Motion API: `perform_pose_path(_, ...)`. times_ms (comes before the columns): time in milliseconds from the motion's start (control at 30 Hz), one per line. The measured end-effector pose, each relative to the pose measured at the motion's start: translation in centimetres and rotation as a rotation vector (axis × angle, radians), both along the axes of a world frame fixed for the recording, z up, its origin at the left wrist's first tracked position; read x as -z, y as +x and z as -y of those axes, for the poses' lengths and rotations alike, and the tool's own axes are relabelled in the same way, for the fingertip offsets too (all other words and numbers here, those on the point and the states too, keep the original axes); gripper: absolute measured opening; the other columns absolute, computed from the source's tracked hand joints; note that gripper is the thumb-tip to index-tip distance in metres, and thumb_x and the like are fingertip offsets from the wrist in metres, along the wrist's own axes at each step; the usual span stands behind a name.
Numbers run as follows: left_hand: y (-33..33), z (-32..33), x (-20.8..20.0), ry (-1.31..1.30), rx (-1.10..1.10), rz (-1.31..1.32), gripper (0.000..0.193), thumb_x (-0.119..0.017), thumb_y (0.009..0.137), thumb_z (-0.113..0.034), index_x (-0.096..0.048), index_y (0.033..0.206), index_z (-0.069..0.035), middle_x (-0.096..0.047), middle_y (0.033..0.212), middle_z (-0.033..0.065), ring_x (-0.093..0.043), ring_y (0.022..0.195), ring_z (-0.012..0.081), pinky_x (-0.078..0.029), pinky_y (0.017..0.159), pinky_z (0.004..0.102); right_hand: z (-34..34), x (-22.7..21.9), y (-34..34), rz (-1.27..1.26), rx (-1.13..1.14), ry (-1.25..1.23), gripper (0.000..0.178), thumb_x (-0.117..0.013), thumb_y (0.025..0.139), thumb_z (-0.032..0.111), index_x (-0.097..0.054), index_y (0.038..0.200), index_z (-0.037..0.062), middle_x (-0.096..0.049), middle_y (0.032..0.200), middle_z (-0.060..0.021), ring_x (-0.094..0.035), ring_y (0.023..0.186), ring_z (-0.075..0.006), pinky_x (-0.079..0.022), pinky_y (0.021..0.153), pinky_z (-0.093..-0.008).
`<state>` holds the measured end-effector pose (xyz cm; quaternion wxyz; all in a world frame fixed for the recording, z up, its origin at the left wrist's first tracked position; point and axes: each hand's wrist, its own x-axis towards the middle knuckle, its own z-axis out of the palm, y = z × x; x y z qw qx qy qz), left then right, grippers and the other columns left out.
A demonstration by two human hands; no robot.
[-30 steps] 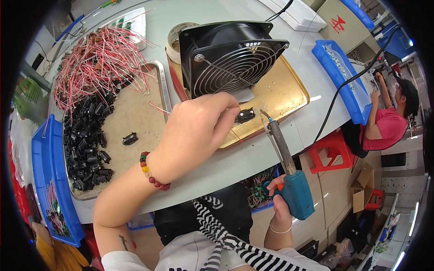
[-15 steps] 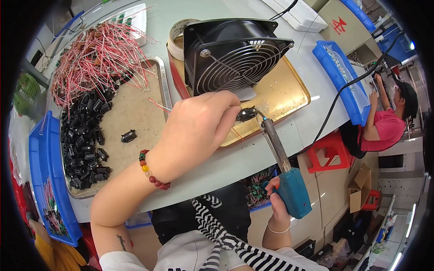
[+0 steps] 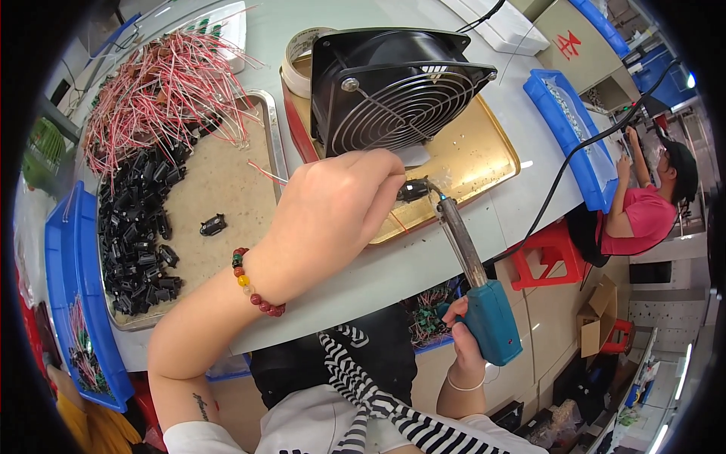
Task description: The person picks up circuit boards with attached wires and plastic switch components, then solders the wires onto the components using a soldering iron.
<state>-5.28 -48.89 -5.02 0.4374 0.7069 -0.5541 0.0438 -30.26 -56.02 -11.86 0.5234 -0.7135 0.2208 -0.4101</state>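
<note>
Black part (image 3: 414, 189): looking small and blocky, showing pale spots; being held over the gold tray's (image 3: 488, 155) near side, before the black fan (image 3: 408, 113).
Left grip (image 3: 333, 200): pinching the part's left end, narrow.
Right grip (image 3: 470, 344): wrapping the teal soldering iron (image 3: 493, 321).
Worktop (image 3: 378, 276): stretching pale, carrying a metal tray (image 3: 243, 193) of similar parts (image 3: 140, 234).
Room: showing a co-worker (image 3: 652, 208) rightward, near a red stool (image 3: 538, 261).
Iron tip (image 3: 438, 193): reaching the part's right end, after hanging apart a second ago.
</note>
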Motion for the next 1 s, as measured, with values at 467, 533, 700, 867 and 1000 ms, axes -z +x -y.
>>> perform_pose_path(467,0.0,0.1,0.1,0.029,-0.002,-0.014,0.008,-0.061,0.08,-0.007,-0.061,0.085,-0.001,-0.062,0.075,0.0121,-0.061,0.064,0.027,-0.048,0.057,0.0326,-0.1,-1.3,0.1,0.064,-0.053,0.271,0.05,-0.07,0.069,0.016,-0.051,0.109,-0.008,-0.059,0.089,-0.0123,-0.058,0.066,-0.0162,-0.044,0.057,-0.0231)
perform_pose_path(533,0.0,0.1,0.0,0.028,-0.004,-0.014,0.008,-0.061,0.08,-0.008,-0.061,0.085,-0.001,-0.062,0.075,0.0122,-0.061,0.064,0.0271,-0.048,0.057,0.0327,-0.5,-1.4,0.2,0.088,-0.045,0.303,0.05,-0.07,0.07,0.018,-0.051,0.109,-0.0071,-0.058,0.092,-0.0117,-0.057,0.067,-0.0156,-0.043,0.057,-0.0231)
perform_pose_path(700,0.1,0.1,0.2,0.019,0.0,-0.001,0.009,-0.061,0.08,-0.008,-0.061,0.086,-0.001,-0.063,0.075,0.0126,-0.061,0.065,0.0273,-0.048,0.057,0.0335,-0.7,-1.9,0.1,0.066,-0.049,0.223,0.047,-0.061,0.07,0.019,-0.051,0.109,-0.005,-0.053,0.1,-0.0172,-0.055,0.065,-0.0195,-0.04,0.052,-0.0251)
perform_pose_path(867,0.1,0.0,0.2,0.023,-0.005,-0.005,0.009,-0.061,0.08,-0.008,-0.061,0.086,-0.001,-0.063,0.076,0.013,-0.061,0.065,0.0279,-0.049,0.057,0.0335,-1.4,-2.8,0.7,0.295,-0.061,0.181,0.072,-0.075,0.07,0.042,-0.044,0.115,-0.0043,-0.048,0.104,-0.0092,-0.055,0.073,-0.0176,-0.042,0.056,-0.0247)
perform_pose_path(1000,-0.2,0.6,-0.2,0.003,0.02,-0.01,0.009,-0.061,0.08,-0.007,-0.062,0.086,-0.001,-0.063,0.075,0.0129,-0.061,0.063,0.0267,-0.049,0.056,0.0317,-1.6,-5.8,2.1,0.475,-0.039,-0.128,0.094,-0.074,0.066,0.056,-0.029,0.122,-0.0045,-0.037,0.111,-0.016,-0.052,0.06,-0.0188,-0.039,0.048,-0.0248)
